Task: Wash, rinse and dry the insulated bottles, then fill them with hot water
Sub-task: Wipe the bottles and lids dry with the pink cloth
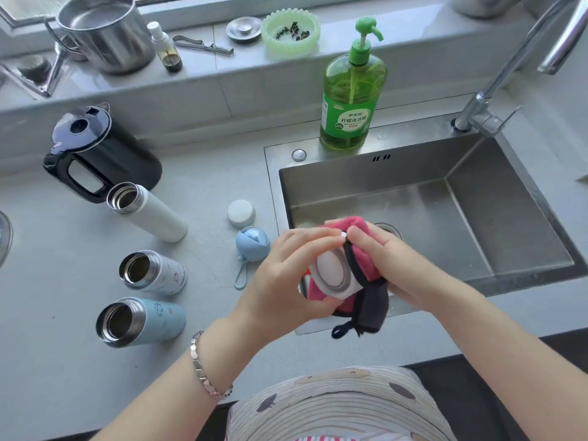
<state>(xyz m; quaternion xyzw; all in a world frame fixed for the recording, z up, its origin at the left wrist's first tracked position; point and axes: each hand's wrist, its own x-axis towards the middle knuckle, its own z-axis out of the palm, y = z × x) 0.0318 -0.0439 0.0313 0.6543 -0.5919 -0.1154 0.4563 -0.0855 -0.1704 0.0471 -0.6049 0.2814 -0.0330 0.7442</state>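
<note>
Three open insulated bottles stand on the grey counter: a tall white bottle (149, 213), a short white patterned bottle (152, 272) and a light blue bottle (140, 321). Over the sink's front left corner my left hand (286, 278) grips a white bottle lid (331, 272) with an oval top. My right hand (381, 265) holds a pink and grey cloth (362, 291) wrapped around that lid. A round white cap (241, 212) and a blue cap with a loop strap (253, 245) lie on the counter beside the sink.
A black kettle (101, 151) stands behind the bottles. The steel sink (445, 218) has a green dish soap bottle (351, 87) on its back rim and a tap (509, 74) at the back right. A steel pot (105, 30) and green dish (290, 30) sit on the sill.
</note>
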